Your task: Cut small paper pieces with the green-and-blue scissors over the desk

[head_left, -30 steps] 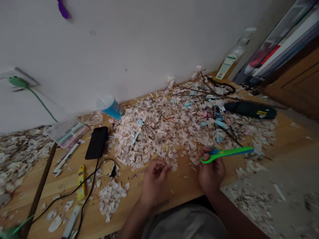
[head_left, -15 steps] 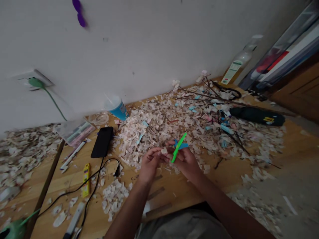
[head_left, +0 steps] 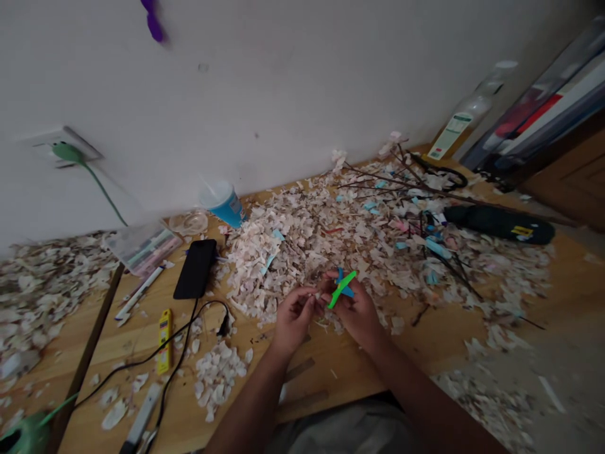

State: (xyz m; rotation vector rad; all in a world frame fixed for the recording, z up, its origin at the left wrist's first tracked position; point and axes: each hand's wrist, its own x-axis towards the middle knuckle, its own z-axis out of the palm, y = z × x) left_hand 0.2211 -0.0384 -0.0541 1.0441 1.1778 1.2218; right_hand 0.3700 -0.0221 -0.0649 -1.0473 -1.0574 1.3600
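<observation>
My right hand [head_left: 359,314] grips a pair of green-and-blue scissors [head_left: 342,287], blades pointing up and away from me. My left hand [head_left: 293,315] pinches a small pale scrap [head_left: 317,295] right at the scissors. Both hands hover just above the near edge of a big heap of pale paper-like scraps [head_left: 331,239] on a wooden table [head_left: 425,328].
A black phone [head_left: 195,277] with a cable, a yellow cutter [head_left: 164,340], a blue cup [head_left: 225,202], a clear pen case [head_left: 144,247] and a small scrap pile [head_left: 215,375] lie left. Twigs, a bottle [head_left: 467,113] and a black tool [head_left: 501,222] are at the right.
My right hand brought the scissors from the right side in to meet the left hand; the scissors turned from lying sideways to pointing upward. The left hand lifted with a scrap.
</observation>
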